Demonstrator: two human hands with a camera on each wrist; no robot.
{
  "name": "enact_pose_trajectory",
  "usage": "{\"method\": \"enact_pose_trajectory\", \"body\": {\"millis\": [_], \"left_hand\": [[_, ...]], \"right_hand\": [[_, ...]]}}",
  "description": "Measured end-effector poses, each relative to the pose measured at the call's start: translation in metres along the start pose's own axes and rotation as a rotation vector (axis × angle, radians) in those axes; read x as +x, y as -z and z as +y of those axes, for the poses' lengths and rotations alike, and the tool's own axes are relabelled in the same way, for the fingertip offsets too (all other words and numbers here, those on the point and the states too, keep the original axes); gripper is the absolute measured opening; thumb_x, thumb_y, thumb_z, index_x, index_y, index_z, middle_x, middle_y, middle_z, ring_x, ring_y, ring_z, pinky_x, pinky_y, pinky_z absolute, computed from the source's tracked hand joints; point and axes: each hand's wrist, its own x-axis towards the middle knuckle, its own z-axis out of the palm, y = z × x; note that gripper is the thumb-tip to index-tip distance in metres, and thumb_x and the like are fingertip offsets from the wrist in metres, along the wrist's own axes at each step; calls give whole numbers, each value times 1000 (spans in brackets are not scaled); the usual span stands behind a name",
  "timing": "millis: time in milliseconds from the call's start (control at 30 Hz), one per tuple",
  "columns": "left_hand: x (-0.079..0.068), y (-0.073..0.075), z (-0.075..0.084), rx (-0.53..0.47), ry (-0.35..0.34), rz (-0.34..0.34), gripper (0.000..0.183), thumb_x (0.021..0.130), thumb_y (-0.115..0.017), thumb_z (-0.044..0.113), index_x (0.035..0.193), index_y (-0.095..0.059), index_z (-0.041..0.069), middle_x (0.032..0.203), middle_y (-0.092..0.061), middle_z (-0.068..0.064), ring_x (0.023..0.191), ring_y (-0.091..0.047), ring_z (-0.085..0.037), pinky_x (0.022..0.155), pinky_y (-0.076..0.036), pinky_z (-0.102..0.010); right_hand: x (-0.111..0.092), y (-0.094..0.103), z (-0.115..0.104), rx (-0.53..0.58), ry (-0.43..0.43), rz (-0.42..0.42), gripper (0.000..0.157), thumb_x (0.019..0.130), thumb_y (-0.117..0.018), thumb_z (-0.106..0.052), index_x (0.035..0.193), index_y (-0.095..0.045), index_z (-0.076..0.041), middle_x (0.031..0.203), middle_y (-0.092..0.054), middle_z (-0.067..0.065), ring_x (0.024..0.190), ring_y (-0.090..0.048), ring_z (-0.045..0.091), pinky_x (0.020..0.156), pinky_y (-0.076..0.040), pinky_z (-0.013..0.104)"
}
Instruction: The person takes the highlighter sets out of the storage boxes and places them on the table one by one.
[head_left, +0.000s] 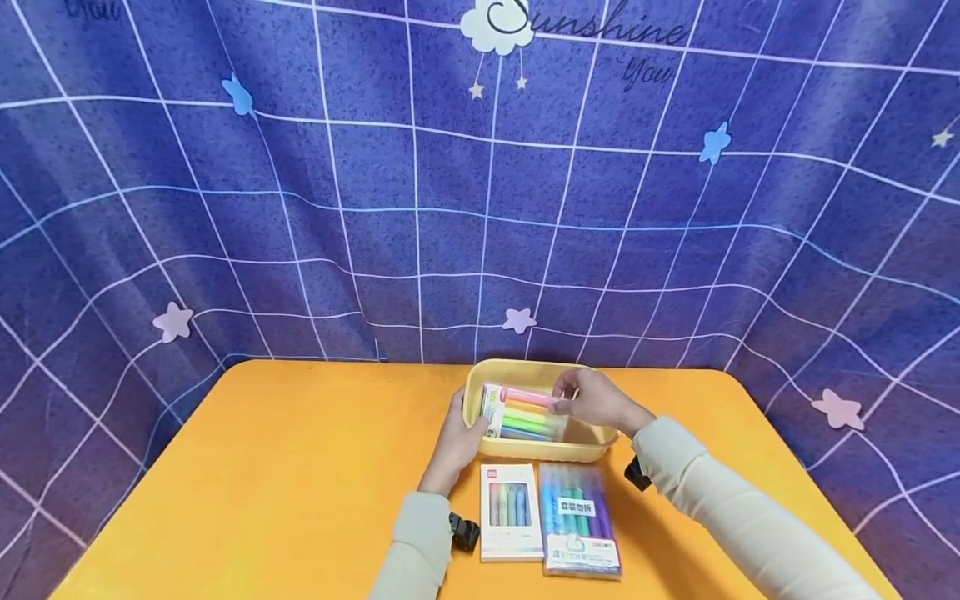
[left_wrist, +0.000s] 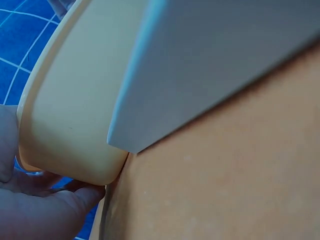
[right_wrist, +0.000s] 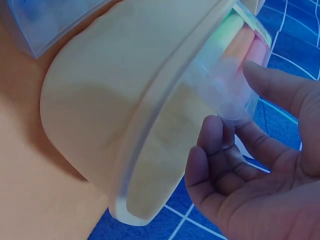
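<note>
A pale yellow plastic basket (head_left: 540, 450) stands near the table's far edge. Inside its left part, a clear pack of highlighters (head_left: 525, 412) shows pink, orange, yellow, green and blue barrels. My right hand (head_left: 596, 398) pinches the pack's right end between thumb and fingers; the right wrist view shows the thumb (right_wrist: 257, 75) over the clear plastic. With my left hand (head_left: 459, 437) I grip the basket's left end. In the left wrist view its fingers (left_wrist: 82, 197) lie against the lower outside of the basket wall (left_wrist: 75, 110).
Right in front of the basket lie a white box with a window showing coloured pens (head_left: 512, 512) and a clear pack of blue, green and purple pens (head_left: 577, 521). The orange table (head_left: 315, 467) extends to the left. A blue gridded curtain (head_left: 450, 200) hangs behind.
</note>
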Motion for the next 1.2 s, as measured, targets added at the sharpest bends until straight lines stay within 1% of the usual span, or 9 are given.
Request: {"method": "enact_pose_trajectory", "body": {"millis": [200,333,433,533,667,733,900,967,1200], "left_hand": [[1,2,-2,-4,-14,-6,68,98,-53,11,159,-23,11,153,-47,-22,143,-44,-38,122,-31,-56],[0,1,-2,-5,1,-6,67,99,-54,12,159,-24,13,152,-48,-21,142,-45,-37,122,-31,-56],[0,-1,-2,-10,-6,-10,67,99,-54,12,159,-24,13,151,-49,-21,140,-47,-37,121,-33,-55],[1,-3,-1,-12,-19,-18,68,98,-54,11,159,-24,13,151,-48,-21,140,-47,-36,121,-33,-55],[1,-4,-1,-2,-12,-25,68,97,-53,12,159,-24,14,152,-48,-19,140,-47,-34,121,-32,-55],[1,-4,-2,-3,-14,-26,68,98,-53,12,159,-24,15,152,-48,-19,139,-47,-34,121,-33,-55],[2,-3,-3,-17,-22,-43,67,99,-53,11,159,-23,13,153,-47,-19,141,-46,-34,121,-33,-54],[2,-3,-3,-20,-16,-44,67,99,-53,12,159,-23,13,153,-47,-19,141,-46,-34,121,-33,-53],[-1,1,-3,-23,-13,-29,67,100,-53,12,160,-23,13,151,-49,-20,137,-49,-34,120,-35,-53]], "right_hand": [[-2,2,-1,-59,89,-27,15,86,-77,-15,85,-64,-8,75,-60,3,70,-51,13,67,-43,28],[-3,3,0,-127,150,-61,12,88,-75,-16,85,-66,-10,75,-61,1,70,-51,10,66,-44,26],[-5,3,3,-157,198,-58,9,89,-74,-15,84,-68,-10,75,-64,-1,70,-52,8,66,-46,24],[-7,3,7,-155,240,-42,7,88,-74,-12,84,-70,-9,74,-66,-1,70,-52,7,66,-47,22],[-10,3,10,-129,251,-32,6,87,-74,-9,83,-71,-8,74,-67,0,69,-52,7,66,-47,21],[-10,3,11,-117,253,-28,6,87,-74,-9,83,-70,-8,72,-66,0,67,-51,7,63,-45,21],[-12,3,9,-93,214,-45,8,88,-75,-9,82,-70,-8,66,-59,-1,61,-45,7,57,-40,20],[-12,2,8,-88,196,-60,8,88,-75,-11,82,-69,-9,66,-58,-2,61,-45,7,57,-40,20],[-11,-3,4,-101,219,-36,10,89,-75,-14,80,-69,-12,65,-59,-4,60,-47,4,57,-42,20]]}}
